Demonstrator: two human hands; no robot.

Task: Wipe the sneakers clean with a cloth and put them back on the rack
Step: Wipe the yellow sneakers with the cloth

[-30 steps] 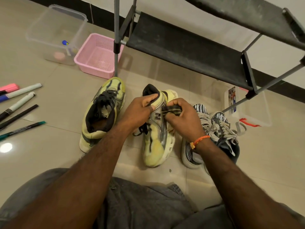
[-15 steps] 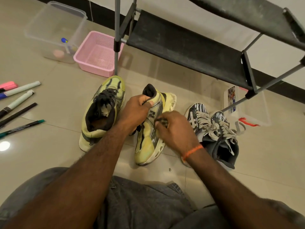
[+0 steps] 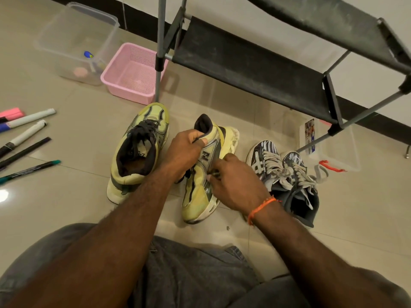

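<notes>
My left hand [image 3: 185, 150] grips a yellow sneaker [image 3: 200, 196] by its collar, holding it tilted on its side with the heel away from me. My right hand [image 3: 235, 185] presses a small dark cloth [image 3: 214, 174] against the sneaker's side panel; the cloth is mostly hidden under my fingers. The matching yellow sneaker [image 3: 139, 150] stands on the floor to the left. A pair of black-and-white striped sneakers [image 3: 287, 176] lies to the right. The black shoe rack [image 3: 249, 63] stands just beyond, its lower shelf bare.
A pink basket [image 3: 131, 72] and a clear plastic tub [image 3: 75, 41] sit at the far left by the rack's leg. Several markers and pens [image 3: 24, 138] lie on the tiles at left. Another clear container [image 3: 333, 147] sits under the rack's right end.
My right hand with the cloth has slid from the sneaker's collar down along its side toward the toe. The sneaker has shifted slightly left in my left hand.
</notes>
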